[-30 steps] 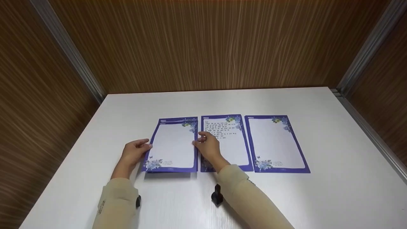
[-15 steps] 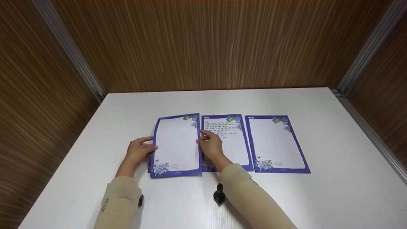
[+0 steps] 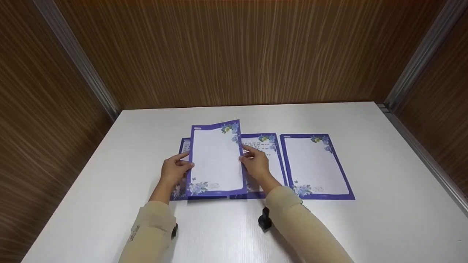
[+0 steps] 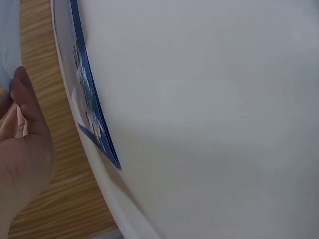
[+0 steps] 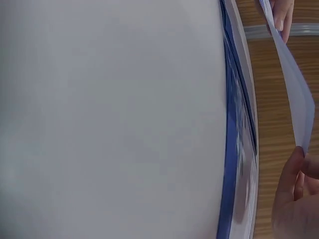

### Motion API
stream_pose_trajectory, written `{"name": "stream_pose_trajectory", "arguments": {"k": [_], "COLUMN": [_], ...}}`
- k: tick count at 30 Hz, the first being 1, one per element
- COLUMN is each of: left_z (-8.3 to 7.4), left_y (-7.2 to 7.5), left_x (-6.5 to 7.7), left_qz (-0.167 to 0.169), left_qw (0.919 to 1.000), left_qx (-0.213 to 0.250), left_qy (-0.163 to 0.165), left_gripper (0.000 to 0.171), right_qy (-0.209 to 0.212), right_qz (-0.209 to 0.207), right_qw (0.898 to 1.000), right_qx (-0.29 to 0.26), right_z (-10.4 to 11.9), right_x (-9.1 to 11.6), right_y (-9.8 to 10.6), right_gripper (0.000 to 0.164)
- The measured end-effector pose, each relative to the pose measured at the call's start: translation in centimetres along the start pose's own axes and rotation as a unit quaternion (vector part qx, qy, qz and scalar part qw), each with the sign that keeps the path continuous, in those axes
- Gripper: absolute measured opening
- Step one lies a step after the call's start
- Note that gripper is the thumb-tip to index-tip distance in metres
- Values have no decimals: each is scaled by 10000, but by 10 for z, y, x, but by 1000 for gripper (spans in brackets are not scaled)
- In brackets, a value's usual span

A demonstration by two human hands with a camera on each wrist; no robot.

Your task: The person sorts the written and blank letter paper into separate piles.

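Both hands hold up a purple-bordered sheet of paper, blank in the middle with blue flowers at two corners. My left hand pinches its left edge between thumb and fingers; my right hand pinches the right edge. The sheet is raised off the table and bows a little, as its pale back shows in the right wrist view. Beneath it lies a left sheet, mostly covered. A middle sheet with lines of handwriting is partly hidden by the raised sheet and my right hand.
A third purple-bordered sheet, blank inside, lies flat to the right, with another edge just showing under it. The white table ends at a brown wood-grain panel behind. Small black devices are on both wrists.
The top sheet has come up off the left pile and moved right and away from me, over part of the middle sheet. Both hands have moved right with it.
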State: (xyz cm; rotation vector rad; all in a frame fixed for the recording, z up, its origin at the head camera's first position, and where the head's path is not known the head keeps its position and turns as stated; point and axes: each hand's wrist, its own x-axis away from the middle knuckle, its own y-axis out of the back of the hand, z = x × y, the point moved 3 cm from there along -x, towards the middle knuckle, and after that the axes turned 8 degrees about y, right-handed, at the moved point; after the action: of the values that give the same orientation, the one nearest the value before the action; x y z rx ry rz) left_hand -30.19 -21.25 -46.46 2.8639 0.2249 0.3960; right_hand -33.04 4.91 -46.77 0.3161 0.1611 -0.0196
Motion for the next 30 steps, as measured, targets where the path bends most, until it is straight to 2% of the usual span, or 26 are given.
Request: {"name": "stream_pose_trajectory", "arguments": {"k": [6, 18, 30], "left_z": [-7, -20, -34], "left_y": [-24, -68, -114], "left_x": [-1, 1, 9], "left_qz": [-22, -44, 216], "left_qw": [9998, 9998, 9993], "left_qx": [190, 39, 104], "left_qy": [-20, -189, -278], "left_gripper": [49, 46, 47], "right_qy": [-206, -432, -630], "right_qz": [21, 328, 588], "right_qw": [9997, 9985, 9963], "right_qx": [-134, -23, 26], "right_z": [-11, -25, -37], "right_x": [-5, -12, -13], "right_y": [24, 71, 119], "right_gripper": [43, 46, 49]}}
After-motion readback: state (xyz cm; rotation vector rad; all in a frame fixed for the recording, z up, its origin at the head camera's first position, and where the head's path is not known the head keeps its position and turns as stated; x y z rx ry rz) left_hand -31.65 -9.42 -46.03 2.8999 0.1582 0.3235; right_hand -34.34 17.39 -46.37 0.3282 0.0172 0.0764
